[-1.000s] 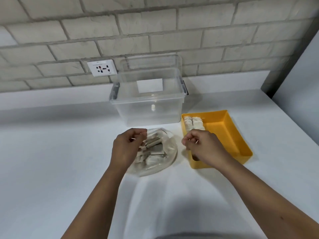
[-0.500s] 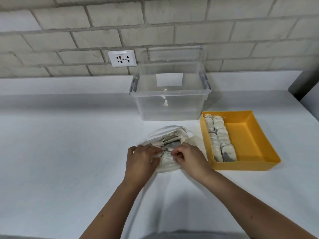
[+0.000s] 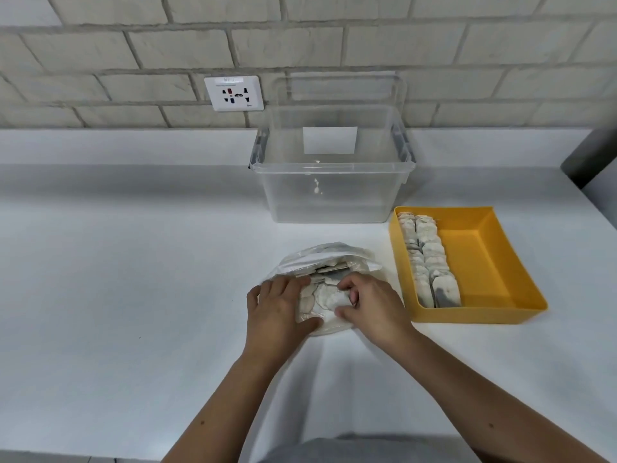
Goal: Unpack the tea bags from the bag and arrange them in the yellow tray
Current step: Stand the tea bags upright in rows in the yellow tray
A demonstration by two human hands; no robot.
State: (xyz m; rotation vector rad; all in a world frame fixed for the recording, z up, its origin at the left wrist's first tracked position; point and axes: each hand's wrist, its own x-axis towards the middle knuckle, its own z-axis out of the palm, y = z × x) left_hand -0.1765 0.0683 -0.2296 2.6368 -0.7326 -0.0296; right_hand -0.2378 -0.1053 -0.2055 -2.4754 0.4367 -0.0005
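Right hand point(image 3: 370, 307) being brought back from the yellow tray point(image 3: 484, 262) to the bag point(image 3: 330, 257), a tea bag point(image 3: 329, 299) being pinched by it, left hand point(image 3: 277, 309) being pressed flat on the bag

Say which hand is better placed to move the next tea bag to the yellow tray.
Right, probably. The right hand pinches a tea bag in the plastic bag, nearer the yellow tray; the left hand rests flat on that bag, farther away.

Tabletop point(image 3: 117, 279) open left & near. Clear bin point(image 3: 334, 202) stands far, tray point(image 3: 474, 315) right w/ right half free; bag point(image 3: 334, 253) just left of tray.
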